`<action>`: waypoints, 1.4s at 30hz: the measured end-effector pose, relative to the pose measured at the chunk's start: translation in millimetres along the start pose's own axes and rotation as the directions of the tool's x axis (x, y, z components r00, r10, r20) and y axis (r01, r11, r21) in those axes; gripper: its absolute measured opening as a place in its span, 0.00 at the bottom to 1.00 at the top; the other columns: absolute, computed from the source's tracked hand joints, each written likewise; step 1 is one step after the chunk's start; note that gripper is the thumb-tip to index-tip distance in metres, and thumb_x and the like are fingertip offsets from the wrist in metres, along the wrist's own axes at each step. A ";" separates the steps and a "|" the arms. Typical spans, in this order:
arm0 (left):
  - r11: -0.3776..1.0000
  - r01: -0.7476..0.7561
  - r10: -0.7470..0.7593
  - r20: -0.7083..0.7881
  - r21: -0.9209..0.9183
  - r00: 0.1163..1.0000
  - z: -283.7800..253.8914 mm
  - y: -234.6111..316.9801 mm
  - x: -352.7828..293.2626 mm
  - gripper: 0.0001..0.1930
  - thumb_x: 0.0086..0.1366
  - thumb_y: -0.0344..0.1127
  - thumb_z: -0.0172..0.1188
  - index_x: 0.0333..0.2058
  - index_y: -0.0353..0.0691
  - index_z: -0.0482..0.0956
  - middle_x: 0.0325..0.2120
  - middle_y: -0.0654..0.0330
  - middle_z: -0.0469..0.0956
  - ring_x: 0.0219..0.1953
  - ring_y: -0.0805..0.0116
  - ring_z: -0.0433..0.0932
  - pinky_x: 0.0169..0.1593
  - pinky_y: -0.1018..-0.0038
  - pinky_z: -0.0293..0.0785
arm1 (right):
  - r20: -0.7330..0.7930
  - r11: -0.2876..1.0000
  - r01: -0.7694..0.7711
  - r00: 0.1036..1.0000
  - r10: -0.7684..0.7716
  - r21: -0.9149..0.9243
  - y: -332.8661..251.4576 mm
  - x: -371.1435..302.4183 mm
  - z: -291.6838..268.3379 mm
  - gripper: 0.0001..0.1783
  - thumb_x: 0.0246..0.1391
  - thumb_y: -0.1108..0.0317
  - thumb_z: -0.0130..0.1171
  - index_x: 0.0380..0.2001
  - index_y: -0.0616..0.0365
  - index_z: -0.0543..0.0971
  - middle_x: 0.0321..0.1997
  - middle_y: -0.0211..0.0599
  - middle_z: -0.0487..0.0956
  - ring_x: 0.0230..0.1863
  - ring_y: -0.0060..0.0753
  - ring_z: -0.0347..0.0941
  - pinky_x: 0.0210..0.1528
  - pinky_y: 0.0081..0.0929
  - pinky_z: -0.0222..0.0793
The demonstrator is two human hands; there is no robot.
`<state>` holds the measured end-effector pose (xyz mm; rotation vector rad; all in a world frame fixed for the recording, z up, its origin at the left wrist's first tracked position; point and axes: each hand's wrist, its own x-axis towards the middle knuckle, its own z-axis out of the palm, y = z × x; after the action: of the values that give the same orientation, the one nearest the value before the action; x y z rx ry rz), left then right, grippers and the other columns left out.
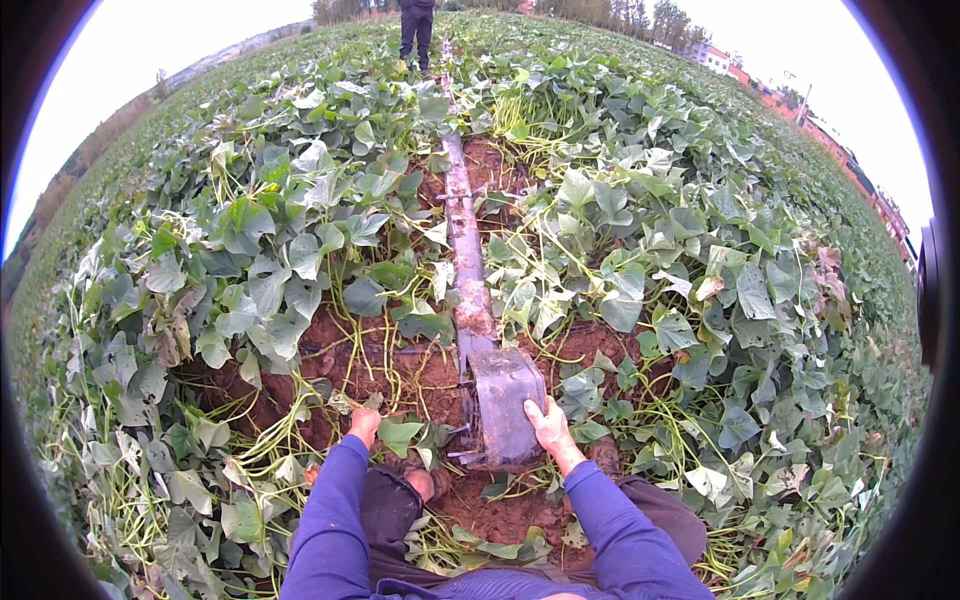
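The right grip (552, 430) is clasped on the right edge of a dark grey box-shaped bundle (508, 400), thumb across its face, so the bundle lies just to that grip's left, between it and the left grip (366, 425), which is beside vine stems (391, 385), its fingers partly hidden so that I cannot tell whether they hold anything. The bundle's inside is hidden from view; it sits over reddish soil (515, 512) at the near end of a long muddy grey strip (468, 262), which runs away between leafy vines (740, 290) toward a standing person (416, 28) in dark trousers.
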<state>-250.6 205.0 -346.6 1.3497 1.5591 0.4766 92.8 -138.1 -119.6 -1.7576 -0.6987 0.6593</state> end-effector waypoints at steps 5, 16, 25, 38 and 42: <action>0.975 0.220 -0.209 0.221 -0.026 0.953 12.5 34.0 -14.8 0.12 0.65 0.24 0.50 0.45 0.31 0.78 0.37 0.50 0.81 0.40 0.55 0.80 0.40 0.56 0.75 | -0.052 0.999 -0.025 0.998 0.023 -0.047 14.5 -5.4 -20.3 0.35 0.62 0.46 0.66 0.57 0.68 0.77 0.52 0.52 0.85 0.55 0.43 0.81 0.60 0.38 0.73; 0.956 0.270 -0.232 0.264 -0.117 0.936 15.3 70.0 -46.9 0.09 0.63 0.24 0.50 0.36 0.33 0.81 0.28 0.50 0.78 0.25 0.58 0.76 0.30 0.53 0.77 | -0.075 0.998 -0.043 0.996 0.040 -0.038 24.8 -6.9 -24.7 0.35 0.62 0.47 0.66 0.57 0.68 0.77 0.53 0.54 0.84 0.55 0.46 0.81 0.61 0.39 0.72; 0.768 0.393 -0.303 0.254 -0.505 0.919 -14.0 123.6 -95.7 0.03 0.65 0.32 0.58 0.35 0.41 0.76 0.26 0.59 0.79 0.24 0.62 0.79 0.31 0.50 0.81 | -0.062 0.994 -0.076 0.996 0.072 -0.080 12.0 -11.7 -22.7 0.36 0.63 0.46 0.65 0.60 0.69 0.76 0.56 0.49 0.83 0.56 0.39 0.79 0.62 0.34 0.70; 0.904 0.129 -0.147 -0.012 -0.408 0.989 0.8 51.1 -36.5 0.04 0.68 0.30 0.59 0.36 0.36 0.79 0.26 0.57 0.79 0.26 0.62 0.76 0.27 0.59 0.70 | -0.050 1.000 0.005 0.999 -0.005 0.009 28.4 1.4 -12.0 0.35 0.61 0.46 0.67 0.56 0.67 0.77 0.51 0.51 0.85 0.53 0.42 0.81 0.59 0.37 0.73; 0.930 0.106 -0.128 -0.040 -0.351 0.991 4.8 54.9 -41.0 0.08 0.72 0.35 0.60 0.36 0.36 0.79 0.26 0.57 0.81 0.27 0.64 0.77 0.31 0.62 0.72 | -0.027 1.000 0.001 1.000 -0.001 0.008 25.9 0.3 -12.9 0.33 0.64 0.48 0.66 0.59 0.68 0.76 0.53 0.46 0.84 0.54 0.37 0.79 0.60 0.35 0.72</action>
<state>-222.0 183.2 -288.1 0.9730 1.5103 0.6905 105.8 -152.4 -141.0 -1.7552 -0.6774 0.6361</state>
